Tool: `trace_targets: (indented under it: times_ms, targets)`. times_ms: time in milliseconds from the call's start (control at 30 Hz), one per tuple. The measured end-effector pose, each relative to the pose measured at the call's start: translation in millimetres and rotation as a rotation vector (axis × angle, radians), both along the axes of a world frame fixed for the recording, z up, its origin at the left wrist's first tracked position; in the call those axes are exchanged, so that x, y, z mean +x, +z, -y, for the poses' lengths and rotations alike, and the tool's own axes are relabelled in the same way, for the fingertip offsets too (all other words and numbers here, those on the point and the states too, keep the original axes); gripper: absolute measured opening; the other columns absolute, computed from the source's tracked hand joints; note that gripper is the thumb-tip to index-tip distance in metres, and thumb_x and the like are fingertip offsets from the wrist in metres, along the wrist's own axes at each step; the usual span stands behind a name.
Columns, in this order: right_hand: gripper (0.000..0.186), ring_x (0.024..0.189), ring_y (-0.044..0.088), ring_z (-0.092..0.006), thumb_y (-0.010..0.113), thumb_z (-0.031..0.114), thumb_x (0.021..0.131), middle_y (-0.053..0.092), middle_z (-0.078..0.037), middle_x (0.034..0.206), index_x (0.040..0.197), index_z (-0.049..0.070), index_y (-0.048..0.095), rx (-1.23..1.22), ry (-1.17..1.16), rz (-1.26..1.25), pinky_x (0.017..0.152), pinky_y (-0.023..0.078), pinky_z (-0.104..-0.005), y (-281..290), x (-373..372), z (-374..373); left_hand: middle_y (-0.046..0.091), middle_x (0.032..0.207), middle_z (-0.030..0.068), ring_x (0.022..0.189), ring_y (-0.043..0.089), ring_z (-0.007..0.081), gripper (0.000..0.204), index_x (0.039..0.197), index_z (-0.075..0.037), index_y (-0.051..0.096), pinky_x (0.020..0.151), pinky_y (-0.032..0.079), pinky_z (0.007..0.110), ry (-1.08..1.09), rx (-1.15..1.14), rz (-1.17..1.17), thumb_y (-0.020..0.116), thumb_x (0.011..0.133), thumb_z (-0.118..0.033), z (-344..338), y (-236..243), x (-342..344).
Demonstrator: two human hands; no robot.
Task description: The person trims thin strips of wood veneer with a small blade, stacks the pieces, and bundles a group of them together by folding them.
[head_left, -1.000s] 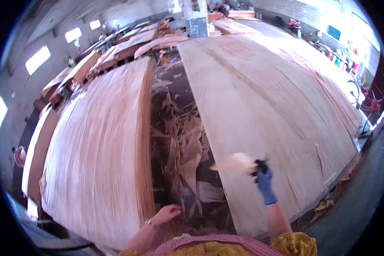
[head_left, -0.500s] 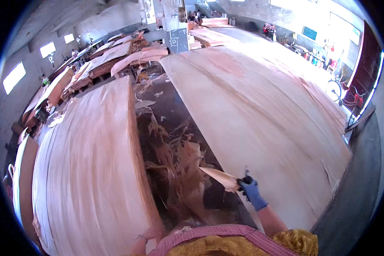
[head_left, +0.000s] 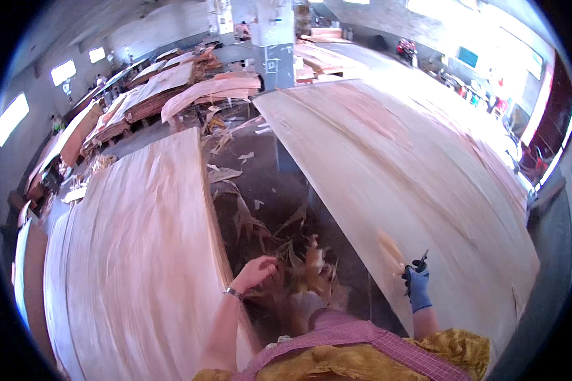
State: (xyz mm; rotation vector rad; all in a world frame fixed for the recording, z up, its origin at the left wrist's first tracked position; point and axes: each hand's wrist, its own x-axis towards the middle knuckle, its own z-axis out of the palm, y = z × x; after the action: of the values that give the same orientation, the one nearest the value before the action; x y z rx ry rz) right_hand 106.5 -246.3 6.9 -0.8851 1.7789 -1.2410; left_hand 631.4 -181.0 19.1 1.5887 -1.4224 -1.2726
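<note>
Pale pinkish-tan veneer sheets [head_left: 413, 184], blue glove on the right hand [head_left: 417, 287], pink checked apron [head_left: 356, 343], mustard-yellow garment [head_left: 451, 349], dark floor [head_left: 273, 184].

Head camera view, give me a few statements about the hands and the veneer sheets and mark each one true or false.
1. The right hand wears a blue glove. True.
2. The right hand holds a small dark tool over the right veneer sheet. True.
3. The left hand is gloved too. False: it is bare, with a bracelet at the wrist.
4. The floor strip between the two big sheets is swept clean. False: veneer scraps litter it.
5. The left hand rests flat on the middle of the left veneer sheet. False: it is at that sheet's right edge, by the scraps.
</note>
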Motion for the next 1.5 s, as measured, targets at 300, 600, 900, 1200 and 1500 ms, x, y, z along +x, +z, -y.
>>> trace_targets:
  times_ms: [300,600,900,1200,1500]
  targets:
    - [0.032,0.064,0.061,-0.0125,0.069,0.009,0.082,0.064,-0.005,0.086,0.112,0.005,0.058,-0.097,0.449,0.043,0.047,0.046,-0.0257,-30,323,327,0.069,0.105,0.0141,0.096,0.067,0.0270,0.048,0.123,-0.002,0.058,0.086,0.052,0.038,0.039,0.273,0.424,0.066,0.086,-0.031,117,-70,191]
    - [0.029,0.073,0.061,-0.0095,0.069,0.006,0.082,0.065,-0.003,0.085,0.110,0.003,0.060,-0.430,0.650,-0.176,0.059,0.049,-0.0245,-24,576,598,0.069,0.100,0.0086,0.087,0.066,0.0165,0.041,0.122,0.001,0.058,0.077,0.054,0.030,0.437,0.529,-0.253,0.068,0.087,-0.018,284,-78,364]
    - [0.029,0.064,0.060,-0.0117,0.064,0.004,0.084,0.062,-0.007,0.086,0.112,0.003,0.057,-0.249,0.539,-0.005,0.052,0.049,-0.0244,-6,746,782,0.067,0.098,0.0126,0.087,0.066,0.0171,0.045,0.124,0.001,0.056,0.076,0.053,0.031,0.321,-0.210,-0.028,0.068,0.086,-0.020,683,21,580]
    - [0.034,0.078,0.062,-0.0140,0.065,0.001,0.084,0.062,-0.009,0.100,0.116,-0.001,0.055,-0.363,0.666,0.215,0.064,0.052,-0.0260,-40,944,994,0.054,0.131,0.0176,0.138,0.032,0.0320,0.072,0.143,-0.008,0.036,0.112,0.030,0.041,-0.067,-0.438,0.277,0.069,0.086,-0.037,999,55,623]
    - [0.036,0.074,0.062,-0.0144,0.067,0.001,0.084,0.063,-0.007,0.097,0.118,0.000,0.054,-0.363,0.740,0.274,0.059,0.053,-0.0277,-4,1093,1256,0.054,0.121,0.0032,0.100,0.056,0.0132,0.058,0.153,-0.015,0.019,0.085,0.050,0.027,-0.241,-0.136,-0.522,0.043,0.101,-0.008,1280,7,752]
